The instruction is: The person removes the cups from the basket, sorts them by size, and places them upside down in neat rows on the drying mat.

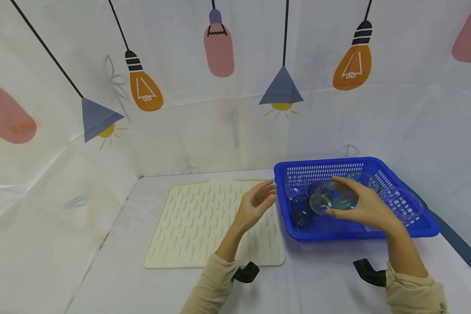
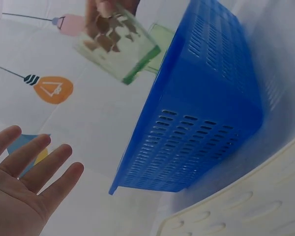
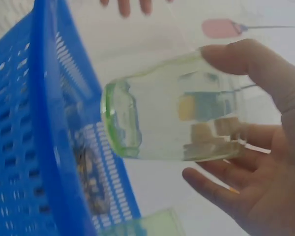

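Note:
A clear glass tumbler with a greenish base (image 3: 157, 113) is gripped by my right hand (image 1: 363, 205), thumb on one side and fingers on the other. It is tilted on its side above the blue plastic basket (image 1: 357, 234), its base pointing left. My left hand (image 1: 256, 205) hovers just left of the basket, over the cream drying mat (image 1: 208, 222), palm turned toward the basket, fingers apart and holding nothing. Inside the basket are a dark glass (image 1: 301, 211) at the left, a clear glass (image 1: 402, 203) at the right and another glass (image 1: 363, 179) at the back.
The ridged mat lies flat on the white-covered table (image 1: 125, 248), left of the basket. Behind the table hangs a white sheet (image 1: 204, 139) printed with lamps and bulbs. A black wrist mount (image 1: 246, 273) sits at my left sleeve.

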### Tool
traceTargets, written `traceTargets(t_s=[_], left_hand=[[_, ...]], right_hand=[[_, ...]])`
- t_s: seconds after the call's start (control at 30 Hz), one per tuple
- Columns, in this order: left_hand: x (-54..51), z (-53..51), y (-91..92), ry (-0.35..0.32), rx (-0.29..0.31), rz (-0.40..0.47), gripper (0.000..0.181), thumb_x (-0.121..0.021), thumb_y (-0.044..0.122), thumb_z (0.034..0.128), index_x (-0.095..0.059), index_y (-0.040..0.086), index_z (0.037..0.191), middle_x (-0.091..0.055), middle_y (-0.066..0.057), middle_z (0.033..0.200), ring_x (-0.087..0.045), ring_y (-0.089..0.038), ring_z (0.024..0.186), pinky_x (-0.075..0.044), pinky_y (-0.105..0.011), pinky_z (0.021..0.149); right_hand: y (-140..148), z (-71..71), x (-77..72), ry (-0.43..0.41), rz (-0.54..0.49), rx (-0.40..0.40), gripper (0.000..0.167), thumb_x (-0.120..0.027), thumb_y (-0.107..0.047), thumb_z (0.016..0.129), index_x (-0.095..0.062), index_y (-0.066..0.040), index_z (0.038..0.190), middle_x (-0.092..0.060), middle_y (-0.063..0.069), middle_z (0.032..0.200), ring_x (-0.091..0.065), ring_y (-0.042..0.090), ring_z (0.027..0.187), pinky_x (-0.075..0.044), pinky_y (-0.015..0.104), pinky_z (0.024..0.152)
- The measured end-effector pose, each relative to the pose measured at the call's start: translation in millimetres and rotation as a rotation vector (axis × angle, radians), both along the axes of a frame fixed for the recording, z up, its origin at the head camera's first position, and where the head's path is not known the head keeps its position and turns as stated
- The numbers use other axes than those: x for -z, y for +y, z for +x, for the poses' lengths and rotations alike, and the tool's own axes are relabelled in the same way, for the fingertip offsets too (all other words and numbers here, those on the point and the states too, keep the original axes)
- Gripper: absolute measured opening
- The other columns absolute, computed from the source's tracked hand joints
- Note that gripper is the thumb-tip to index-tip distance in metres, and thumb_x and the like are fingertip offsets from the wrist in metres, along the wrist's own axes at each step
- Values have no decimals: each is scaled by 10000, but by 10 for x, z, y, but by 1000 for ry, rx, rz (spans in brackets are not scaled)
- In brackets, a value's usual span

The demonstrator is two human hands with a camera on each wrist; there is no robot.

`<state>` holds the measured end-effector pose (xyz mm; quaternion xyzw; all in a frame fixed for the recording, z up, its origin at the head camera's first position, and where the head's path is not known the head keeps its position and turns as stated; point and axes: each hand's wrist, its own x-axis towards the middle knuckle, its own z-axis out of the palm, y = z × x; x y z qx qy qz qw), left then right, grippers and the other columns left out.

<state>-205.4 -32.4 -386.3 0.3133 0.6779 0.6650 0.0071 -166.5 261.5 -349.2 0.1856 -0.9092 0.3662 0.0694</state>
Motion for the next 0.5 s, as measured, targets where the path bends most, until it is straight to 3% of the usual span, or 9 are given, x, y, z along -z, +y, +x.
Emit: traceTargets(t_s=[0.33,0.5], left_hand=[[21,9,110,21,2,-6,682,-571,493,899,-440,34,1385,-515,-237,1329,-526,-357,1202,-485,-301,962],[28,5,160,35,21,-15,694,-588,474,896,-423,19,1393,-517,-210,1339,-515,-376,1206,-474,-300,975]], right_hand=[[-265,0,-95,22,-133,-52,795,-789,-121,755,-364,-9,1416,-518,214,1300,-502,407,1155,-482,593,853],[-376,-27,-96,29,-195,-104,795,-782,-83,752,-357,-8,1420,-525,241,1286,-515,452,1132,-456,636,862]])
